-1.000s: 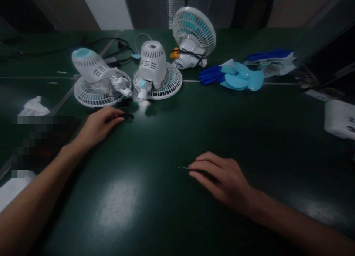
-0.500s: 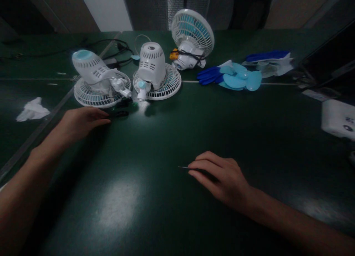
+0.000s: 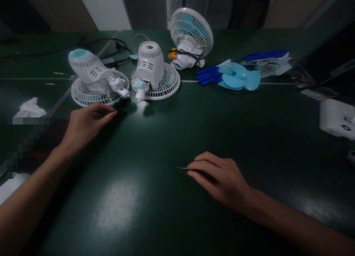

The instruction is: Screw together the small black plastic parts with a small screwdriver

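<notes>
My left hand (image 3: 88,123) is at the left, thumb and fingertips pinched together at a small dark piece (image 3: 122,113), whose kind is too dark to make out. It is just in front of a white fan (image 3: 93,69) that lies face down on its grille. My right hand (image 3: 219,176) is closed round a thin tool with a slim metal tip (image 3: 181,168), pointing left above the green table (image 3: 166,211). The rest of the tool is hidden in the fingers. Beside the first fan, a second white fan (image 3: 151,64) also rests face down.
A third fan (image 3: 191,38), with a black cord round it, stands at the back. Light-blue fan blades (image 3: 240,77) and blue gloves (image 3: 208,75) lie right of it. A white box (image 3: 337,117) is at the right edge, crumpled white tissue (image 3: 30,108) at the left.
My left hand has moved slightly right, and its thumb and fingertips have closed at the small dark piece. My right hand stays nearly still with the thin tool.
</notes>
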The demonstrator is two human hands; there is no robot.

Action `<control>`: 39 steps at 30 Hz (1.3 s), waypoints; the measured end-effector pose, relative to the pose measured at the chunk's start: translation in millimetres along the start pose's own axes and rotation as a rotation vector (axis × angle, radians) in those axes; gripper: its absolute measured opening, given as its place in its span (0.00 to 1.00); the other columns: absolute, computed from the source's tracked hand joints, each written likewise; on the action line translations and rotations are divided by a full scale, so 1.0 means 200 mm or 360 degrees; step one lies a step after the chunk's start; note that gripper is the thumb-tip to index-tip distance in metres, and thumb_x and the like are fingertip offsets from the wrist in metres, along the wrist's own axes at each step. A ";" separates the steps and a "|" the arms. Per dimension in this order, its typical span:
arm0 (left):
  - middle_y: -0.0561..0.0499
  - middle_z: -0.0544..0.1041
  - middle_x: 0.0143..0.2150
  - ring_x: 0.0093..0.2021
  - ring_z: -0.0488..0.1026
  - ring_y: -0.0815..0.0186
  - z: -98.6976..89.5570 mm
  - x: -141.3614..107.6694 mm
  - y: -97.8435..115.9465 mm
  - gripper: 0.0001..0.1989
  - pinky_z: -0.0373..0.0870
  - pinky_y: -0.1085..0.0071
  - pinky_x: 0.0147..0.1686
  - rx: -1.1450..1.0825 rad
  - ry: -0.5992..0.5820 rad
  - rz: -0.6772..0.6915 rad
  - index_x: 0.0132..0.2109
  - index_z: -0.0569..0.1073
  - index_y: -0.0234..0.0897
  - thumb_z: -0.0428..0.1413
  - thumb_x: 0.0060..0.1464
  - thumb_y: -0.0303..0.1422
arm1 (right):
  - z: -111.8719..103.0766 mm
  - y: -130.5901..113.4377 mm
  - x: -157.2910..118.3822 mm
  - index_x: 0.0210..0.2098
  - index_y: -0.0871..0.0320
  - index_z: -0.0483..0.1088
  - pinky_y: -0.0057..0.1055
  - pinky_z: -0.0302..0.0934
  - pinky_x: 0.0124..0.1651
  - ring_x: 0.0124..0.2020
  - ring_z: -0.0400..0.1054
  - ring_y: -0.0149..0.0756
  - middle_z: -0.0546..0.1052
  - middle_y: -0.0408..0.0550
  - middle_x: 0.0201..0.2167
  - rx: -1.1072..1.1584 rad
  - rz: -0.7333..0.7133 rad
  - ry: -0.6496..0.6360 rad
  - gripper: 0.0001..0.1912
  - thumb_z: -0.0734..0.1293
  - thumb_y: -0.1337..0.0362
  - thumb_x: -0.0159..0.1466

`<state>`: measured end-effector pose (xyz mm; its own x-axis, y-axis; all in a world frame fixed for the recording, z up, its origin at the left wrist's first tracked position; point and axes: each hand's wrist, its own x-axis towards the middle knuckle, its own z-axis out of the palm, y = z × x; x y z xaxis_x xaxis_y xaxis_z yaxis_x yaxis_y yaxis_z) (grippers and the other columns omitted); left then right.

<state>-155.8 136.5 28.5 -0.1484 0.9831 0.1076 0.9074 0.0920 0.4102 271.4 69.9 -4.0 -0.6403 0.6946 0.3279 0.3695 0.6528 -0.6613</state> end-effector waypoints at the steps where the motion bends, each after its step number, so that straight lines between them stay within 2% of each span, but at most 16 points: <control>1: 0.51 0.83 0.47 0.42 0.79 0.61 0.02 0.00 0.02 0.20 0.73 0.70 0.42 0.0018 0.0022 0.0007 0.52 0.80 0.39 0.60 0.60 0.48 | 0.00 0.00 0.00 0.50 0.56 0.76 0.26 0.67 0.34 0.35 0.74 0.29 0.79 0.45 0.41 -0.0007 0.0003 -0.0003 0.07 0.66 0.64 0.75; 4: 0.52 0.83 0.45 0.43 0.78 0.61 0.05 -0.01 0.02 0.20 0.72 0.70 0.45 0.0015 0.0070 -0.0002 0.51 0.81 0.39 0.59 0.61 0.47 | 0.00 0.00 0.00 0.50 0.56 0.76 0.26 0.67 0.34 0.35 0.74 0.29 0.79 0.46 0.41 -0.0028 0.0008 -0.0006 0.08 0.66 0.64 0.75; 8: 0.52 0.83 0.49 0.43 0.79 0.62 0.06 0.00 0.01 0.21 0.72 0.70 0.48 -0.0135 0.0092 -0.0031 0.51 0.81 0.39 0.62 0.59 0.48 | 0.00 -0.01 0.00 0.49 0.57 0.76 0.26 0.66 0.34 0.35 0.74 0.29 0.79 0.45 0.41 -0.0015 0.0001 0.0011 0.07 0.67 0.65 0.75; 13: 0.50 0.83 0.46 0.39 0.78 0.63 0.06 -0.01 0.04 0.21 0.71 0.72 0.41 -0.0146 0.0037 -0.0067 0.50 0.81 0.37 0.62 0.58 0.48 | 0.00 0.00 0.00 0.49 0.56 0.76 0.26 0.66 0.34 0.35 0.74 0.29 0.79 0.45 0.41 -0.0020 0.0012 -0.0006 0.07 0.67 0.65 0.74; 16: 0.52 0.83 0.45 0.40 0.78 0.64 0.07 -0.02 0.04 0.20 0.70 0.73 0.40 -0.0177 0.0050 -0.0059 0.50 0.81 0.38 0.62 0.59 0.47 | 0.01 0.01 0.00 0.49 0.56 0.76 0.27 0.66 0.34 0.35 0.75 0.29 0.79 0.45 0.41 -0.0032 0.0028 -0.0013 0.07 0.66 0.64 0.75; 21: 0.51 0.84 0.48 0.43 0.79 0.62 0.09 -0.01 0.00 0.22 0.72 0.70 0.46 -0.0291 0.0091 -0.0060 0.52 0.80 0.37 0.63 0.59 0.48 | 0.00 0.00 0.00 0.49 0.56 0.77 0.27 0.67 0.33 0.35 0.75 0.29 0.79 0.46 0.41 -0.0038 0.0017 -0.0015 0.09 0.65 0.63 0.75; 24: 0.51 0.84 0.49 0.45 0.79 0.60 0.10 0.00 -0.01 0.23 0.71 0.69 0.48 -0.0314 0.0046 -0.0059 0.55 0.80 0.38 0.62 0.59 0.48 | 0.00 0.00 0.00 0.49 0.56 0.76 0.26 0.67 0.34 0.35 0.74 0.29 0.80 0.46 0.41 -0.0023 0.0026 -0.0031 0.09 0.65 0.63 0.75; 29: 0.50 0.84 0.47 0.41 0.79 0.60 0.09 0.00 -0.02 0.23 0.71 0.69 0.43 -0.0318 -0.0016 -0.0091 0.54 0.81 0.37 0.63 0.59 0.47 | 0.01 0.00 -0.01 0.49 0.56 0.76 0.27 0.66 0.34 0.35 0.74 0.29 0.79 0.46 0.41 -0.0028 0.0015 -0.0009 0.07 0.67 0.65 0.74; 32: 0.48 0.84 0.49 0.45 0.79 0.59 0.09 0.00 -0.02 0.22 0.72 0.69 0.45 -0.0413 -0.0047 -0.0098 0.53 0.81 0.35 0.64 0.58 0.46 | 0.00 0.00 0.00 0.49 0.56 0.76 0.27 0.66 0.34 0.36 0.75 0.29 0.79 0.45 0.41 -0.0034 0.0013 -0.0008 0.07 0.67 0.65 0.74; 35: 0.48 0.84 0.50 0.48 0.79 0.58 0.09 -0.01 -0.01 0.21 0.72 0.68 0.48 -0.0470 -0.0043 -0.0044 0.52 0.81 0.35 0.64 0.59 0.45 | 0.00 0.00 0.01 0.49 0.57 0.76 0.27 0.66 0.33 0.35 0.74 0.29 0.79 0.45 0.41 -0.0028 0.0012 -0.0011 0.07 0.67 0.65 0.74; 39: 0.49 0.83 0.51 0.49 0.79 0.58 0.08 -0.04 0.02 0.19 0.71 0.66 0.54 -0.0161 0.0104 0.0208 0.54 0.82 0.37 0.61 0.64 0.45 | 0.00 0.00 0.01 0.49 0.57 0.76 0.27 0.66 0.34 0.35 0.74 0.29 0.79 0.45 0.41 -0.0016 0.0008 -0.0018 0.07 0.67 0.65 0.74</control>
<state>-144.3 132.4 14.0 -0.0600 0.9729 0.2233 0.8768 -0.0555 0.4777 270.8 70.6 -3.4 -0.6460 0.6945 0.3167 0.3795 0.6522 -0.6562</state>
